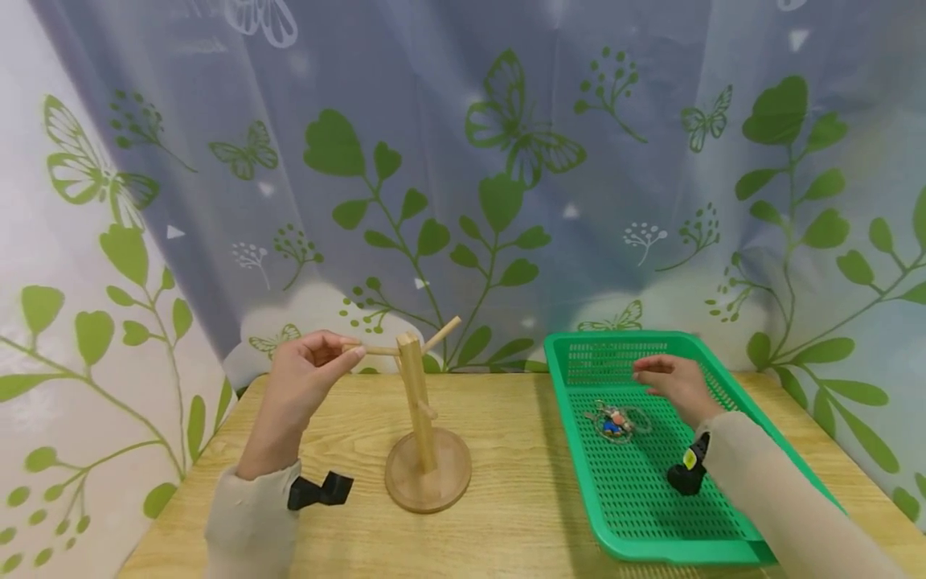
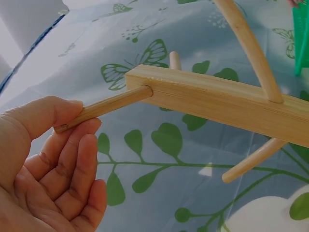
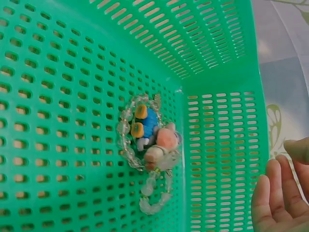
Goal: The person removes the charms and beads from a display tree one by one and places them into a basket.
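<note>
A wooden stand [image 1: 419, 402] with a round base and several pegs is upright on the table. My left hand [image 1: 304, 386] pinches the end of its upper left peg [image 2: 108, 105] between thumb and fingers. Over the green plastic basket [image 1: 579, 466] hovers my right hand [image 1: 676, 386], fingers slightly bent, holding nothing. Below it in the basket lies a beaded keychain [image 1: 615, 422] with a small plush figure [image 3: 161, 140] in blue and pink and loops of clear beads [image 3: 154, 195].
The wood-grain table [image 1: 333, 515] carries the stand on the left and the basket on the right. Behind it hangs a curtain [image 1: 448, 209] printed with leaves and butterflies. Other pegs [image 2: 253, 166] stick out from the stand's post.
</note>
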{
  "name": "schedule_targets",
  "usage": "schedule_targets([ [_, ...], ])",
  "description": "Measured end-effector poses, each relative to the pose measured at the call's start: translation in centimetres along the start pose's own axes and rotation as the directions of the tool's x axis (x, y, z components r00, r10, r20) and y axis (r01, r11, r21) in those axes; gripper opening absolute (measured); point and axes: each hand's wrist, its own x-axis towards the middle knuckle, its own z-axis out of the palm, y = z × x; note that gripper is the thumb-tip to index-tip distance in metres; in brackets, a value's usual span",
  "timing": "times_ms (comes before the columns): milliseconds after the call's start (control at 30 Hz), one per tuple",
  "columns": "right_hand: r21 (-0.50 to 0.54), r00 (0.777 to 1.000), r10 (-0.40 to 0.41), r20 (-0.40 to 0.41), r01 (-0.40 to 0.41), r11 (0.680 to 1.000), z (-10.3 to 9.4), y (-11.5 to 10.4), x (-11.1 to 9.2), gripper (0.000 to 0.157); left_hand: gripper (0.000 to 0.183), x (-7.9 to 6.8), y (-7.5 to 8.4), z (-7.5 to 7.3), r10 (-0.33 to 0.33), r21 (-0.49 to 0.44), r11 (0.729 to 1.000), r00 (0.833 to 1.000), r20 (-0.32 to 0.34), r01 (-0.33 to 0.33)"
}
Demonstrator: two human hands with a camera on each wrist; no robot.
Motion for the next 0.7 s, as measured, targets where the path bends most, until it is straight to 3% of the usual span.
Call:
schedule_targets([
  [233,-0.085,0.998,-0.059,-0.012,0.057,0.995,-0.6,-0.3,-0.6,0.032,0.025,0.5,-0.3,0.2,0.077,0.007,0.997,0.997,0.023,-0.077],
  [333,-0.185,0.991,-0.129,-0.017,0.124,0.975,-0.9,-0.1,-0.6,0.029,0.025,1.1,-1.2,-0.4,0.117,0.043,0.992,0.987,0.109,-0.122],
  [467,-0.317,0.976,-0.219,-0.006,0.206,0.926,-1.5,0.1,-0.5,0.029,0.022,2.0,-2.4,-1.4,0.153,0.164,0.965,0.948,0.277,-0.204],
  [533,-0.376,0.971,-0.237,0.009,0.223,0.899,-1.8,0.0,-0.3,0.031,0.021,2.5,-2.7,-2.1,0.149,0.243,0.94,0.927,0.343,-0.241],
  [600,-0.444,0.961,-0.277,0.018,0.256,0.859,-2.2,0.0,0.0,0.033,0.02,3.2,-3.0,-2.7,0.15,0.344,0.894,0.916,0.373,-0.287],
  [700,-0.579,0.933,-0.359,0.025,0.306,0.756,-2.8,-0.5,0.5,0.032,0.023,4.3,-3.3,-3.9,0.168,0.515,0.777,0.908,0.385,-0.362],
])
